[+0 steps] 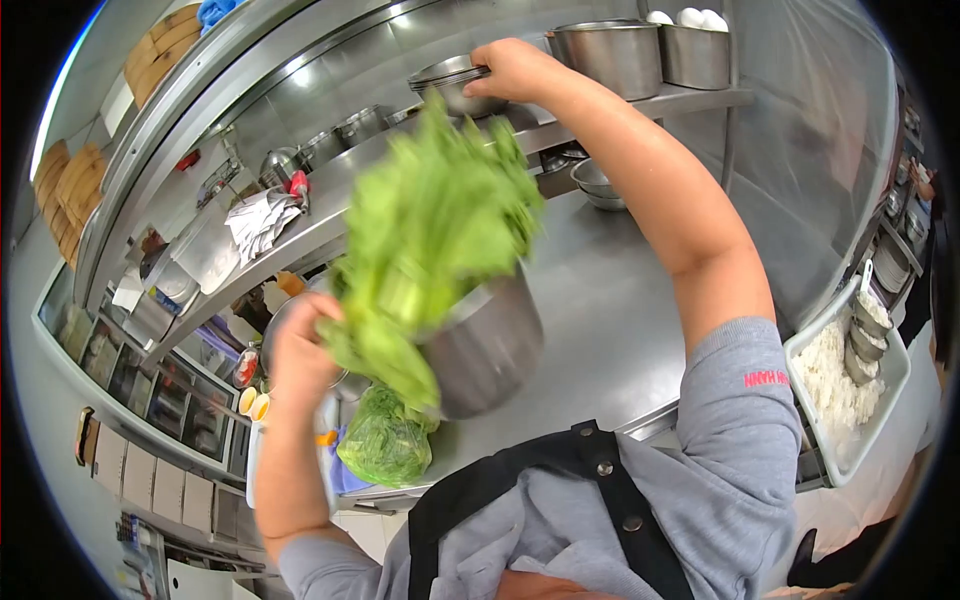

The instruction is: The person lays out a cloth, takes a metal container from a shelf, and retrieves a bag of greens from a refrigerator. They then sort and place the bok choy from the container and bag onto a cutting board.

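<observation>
My left hand (pixel 303 350) has its fingers closed on the side of the leafy greens (pixel 430 205), holding them up in front of the metal pot (pixel 490 355). Their long axis runs upright, leaning slightly right, with broad leaves pointing toward the shelf (pixel 705 99); blur makes the stem ends hard to place. My right hand (pixel 515 72) pinches the stacked bowls (pixel 445 73) by the rim.

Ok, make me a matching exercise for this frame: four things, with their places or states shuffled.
1. Leafy greens
2. Stacked bowls
3. White rounded items
4. Pale tub

A. Inside a metal container on the shelf
B. Filled with white contents
C. Held by the left hand
D. Gripped by the right hand

Pairs: 1-C, 2-D, 3-A, 4-B
</observation>
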### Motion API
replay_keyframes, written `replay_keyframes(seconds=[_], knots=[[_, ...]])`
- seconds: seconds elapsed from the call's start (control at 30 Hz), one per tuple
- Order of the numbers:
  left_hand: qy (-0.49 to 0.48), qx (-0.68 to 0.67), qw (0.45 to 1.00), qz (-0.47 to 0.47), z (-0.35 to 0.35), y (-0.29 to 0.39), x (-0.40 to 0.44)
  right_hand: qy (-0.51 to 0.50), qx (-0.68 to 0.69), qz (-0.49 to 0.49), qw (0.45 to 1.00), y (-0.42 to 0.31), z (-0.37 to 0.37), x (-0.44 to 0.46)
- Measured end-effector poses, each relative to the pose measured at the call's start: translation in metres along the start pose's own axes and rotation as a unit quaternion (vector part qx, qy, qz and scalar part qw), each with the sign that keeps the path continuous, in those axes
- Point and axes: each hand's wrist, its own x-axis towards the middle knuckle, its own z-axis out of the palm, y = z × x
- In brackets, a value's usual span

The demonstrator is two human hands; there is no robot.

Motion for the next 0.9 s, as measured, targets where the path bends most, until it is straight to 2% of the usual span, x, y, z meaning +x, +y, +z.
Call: replay_keyframes(seconds=[0.03,0.07,0.1,0.13,0.2,0.27,0.33,0.37,0.43,0.57,0.63,0.7,0.9], knots=[[-0.005,-0.002,0.998,-0.063,0.017,-0.017,-0.016,-0.007,0.010,0.009,1.000,-0.006,0.001,0.004],[-0.023,0.036,0.999,0.024,0.033,-0.054,-0.031,-0.008,0.009,0.001,1.000,-0.010,0.003,0.012],[-0.049,-0.069,0.993,-0.080,0.053,-0.061,-0.047,-0.017,-0.002,0.004,1.000,-0.013,0.008,0.021],[-0.058,-0.148,0.977,-0.140,0.073,-0.087,-0.061,-0.026,-0.013,0.007,1.000,-0.015,0.015,0.030],[-0.071,-0.154,0.977,-0.130,0.106,-0.123,-0.081,-0.020,0.001,-0.007,1.000,-0.017,0.030,0.046],[-0.096,-0.002,0.984,-0.148,0.128,-0.147,-0.091,-0.015,0.015,-0.019,1.000,-0.026,0.038,0.062],[-0.097,0.014,0.985,-0.141,0.144,-0.162,-0.097,-0.140,0.011,0.066,0.988,-0.038,0.041,0.078],[-0.106,0.034,0.985,-0.132,0.149,-0.168,-0.099,-0.144,0.009,0.063,0.988,-0.036,0.051,0.087],[-0.106,0.034,0.987,-0.118,0.157,-0.184,-0.106,-0.054,-0.033,0.024,0.998,-0.026,0.074,0.098],[-0.103,0.014,0.991,-0.082,0.168,-0.206,-0.111,-0.103,-0.038,0.037,0.993,-0.031,0.073,0.096],[-0.089,-0.017,0.994,-0.059,0.176,-0.219,-0.115,-0.054,-0.034,-0.005,0.998,-0.029,0.079,0.095],[-0.108,-0.011,0.985,-0.138,0.176,-0.214,-0.114,-0.059,-0.035,-0.016,0.998,-0.032,0.081,0.098],[-0.142,-0.018,0.982,-0.123,0.174,-0.219,-0.109,-0.038,-0.044,-0.082,0.995,-0.038,0.092,0.100]])
